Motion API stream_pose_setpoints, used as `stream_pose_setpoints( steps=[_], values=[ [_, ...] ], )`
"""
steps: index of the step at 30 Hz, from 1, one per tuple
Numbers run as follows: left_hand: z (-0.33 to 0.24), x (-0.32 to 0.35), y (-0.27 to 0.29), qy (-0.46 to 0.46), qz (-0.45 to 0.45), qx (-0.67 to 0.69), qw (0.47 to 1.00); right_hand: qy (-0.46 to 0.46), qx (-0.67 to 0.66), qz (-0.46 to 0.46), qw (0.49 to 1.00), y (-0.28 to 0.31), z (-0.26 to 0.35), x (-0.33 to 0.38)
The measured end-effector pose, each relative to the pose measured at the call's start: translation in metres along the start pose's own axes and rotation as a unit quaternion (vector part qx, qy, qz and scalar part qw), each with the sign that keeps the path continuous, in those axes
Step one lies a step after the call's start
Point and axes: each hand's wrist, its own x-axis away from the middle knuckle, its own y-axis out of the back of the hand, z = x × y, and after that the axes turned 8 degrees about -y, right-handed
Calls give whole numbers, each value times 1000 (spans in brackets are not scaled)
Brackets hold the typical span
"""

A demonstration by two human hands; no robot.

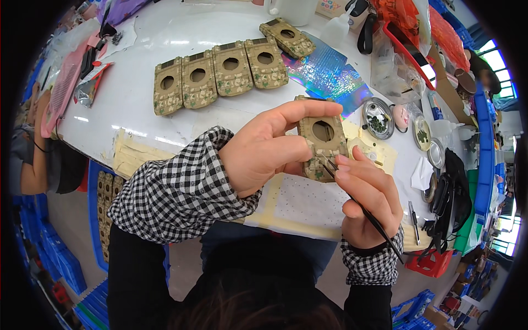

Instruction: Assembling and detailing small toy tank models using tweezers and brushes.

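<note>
My left hand [264,146] grips a camouflaged model tank hull [328,144] by its sides, thumb and index finger wrapped around it. The hull is tan and green with a round hole in its upper face. Between the fingertips of my right hand [371,201] is a slim black tool that looks like tweezers [369,215]. Its fine tip touches or hovers just over the hull's near end; I cannot tell which. Anything at the tip is too small to make out. Below the hull lies a white sheet [305,206] dotted with tiny dark specks.
Several matching hulls [231,67] stand in a row at the back, one beside iridescent sheets [330,71]. Metal dishes [378,118] of small green parts sit at right. A metal pointed tool [413,223] lies near the right edge. A blue crate [99,214] holds more hulls. Another person's arm [36,143] shows at left.
</note>
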Motion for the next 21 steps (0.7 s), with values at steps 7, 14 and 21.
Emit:
stream_pose_setpoints(
  steps=[7,14,21],
  values=[
    [0,-1,0,-2,0,-7,1000,5,14,2,1000,0,1,-1],
    [0,0,-1,-3,-3,-1,1000,9,18,5,1000,-1,0,-1],
    [0,0,-1,-3,-3,-4,1000,7,14,6,1000,0,1,-1]
  ],
)
